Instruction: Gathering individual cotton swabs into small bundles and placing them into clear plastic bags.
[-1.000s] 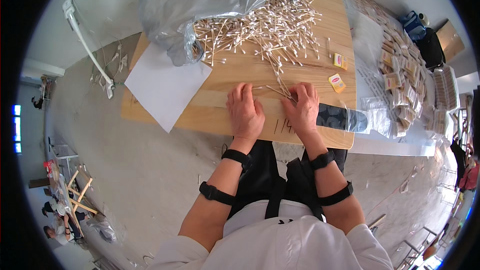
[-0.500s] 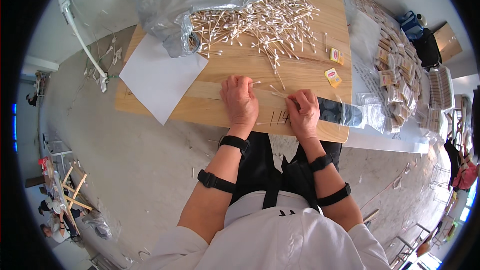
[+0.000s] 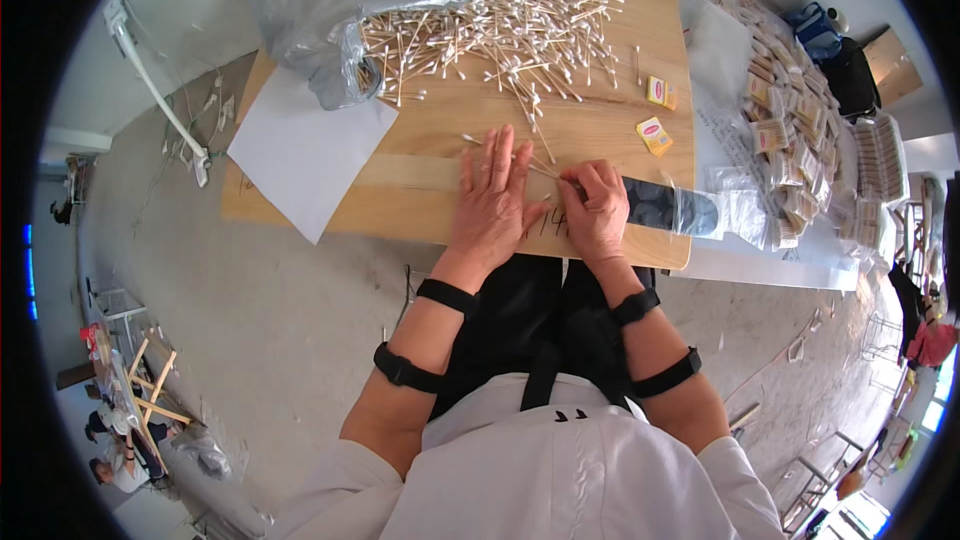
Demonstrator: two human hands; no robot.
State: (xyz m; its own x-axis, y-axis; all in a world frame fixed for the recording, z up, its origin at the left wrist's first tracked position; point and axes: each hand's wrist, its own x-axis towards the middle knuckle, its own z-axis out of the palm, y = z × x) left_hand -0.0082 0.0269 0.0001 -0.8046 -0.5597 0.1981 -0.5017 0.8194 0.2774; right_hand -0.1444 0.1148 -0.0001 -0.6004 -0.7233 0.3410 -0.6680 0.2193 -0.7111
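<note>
Near the table's front edge my left hand [image 3: 490,198] lies with its fingers stretched out and spread. A cotton swab [image 3: 471,139] pokes out beside its fingertips. Just to the right, my right hand [image 3: 597,208] is closed in a pinch, with cotton swabs [image 3: 543,170] reaching from its fingertips toward the left hand. How many it grips is hidden. Beyond both hands a large heap of loose cotton swabs [image 3: 510,30] spreads from the mouth of a silver-grey plastic bag [image 3: 330,0]. Two small yellow-and-white cards [image 3: 661,92] lie to the right of the heap.
White paper [image 3: 312,155] lies on the left of the wooden table [image 3: 420,202]. Right of my right hand is a dark strip [image 3: 650,202] with clear plastic bags [image 3: 735,212]. Packed swab bundles [image 3: 795,140] pile up on the right-hand surface. People work far left.
My left hand has gone from curled fingers to stretched and spread ones. My right hand stays pinched beside it. The whole view has shifted slightly.
</note>
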